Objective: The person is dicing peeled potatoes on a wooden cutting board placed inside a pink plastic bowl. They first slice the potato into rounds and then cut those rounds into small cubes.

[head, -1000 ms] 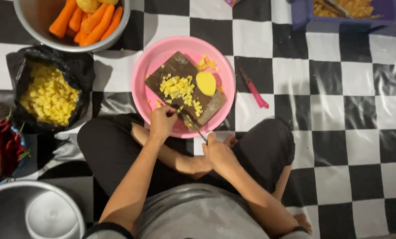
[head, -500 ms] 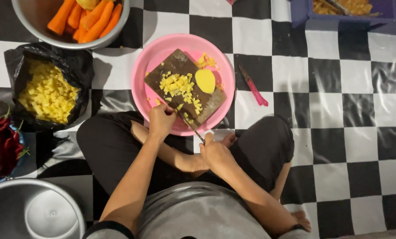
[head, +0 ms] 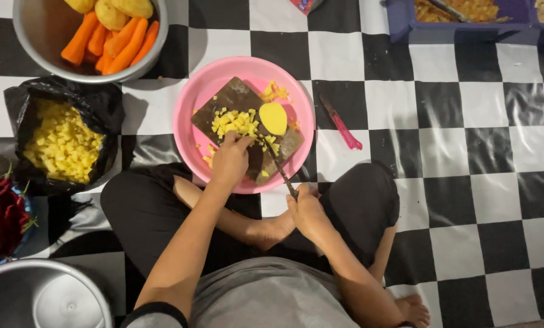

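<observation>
A dark brown rectangular wooden cutting board (head: 232, 100) lies tilted inside a round pink plastic basin (head: 193, 103). On it sits a heap of small yellow diced potato cubes (head: 235, 121), beside a smooth yellow potato half (head: 273, 118). A thin dark-bladed knife (head: 279, 167) lies slantwise across the board's near edge.

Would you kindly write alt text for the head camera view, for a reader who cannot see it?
Seen from above, a person sitting cross-legged on a checkered floor holds a knife in the right hand while the left hand rests on diced yellow cubes on a dark cutting board in a pink basin. A bowl of carrots stands nearby.
</observation>
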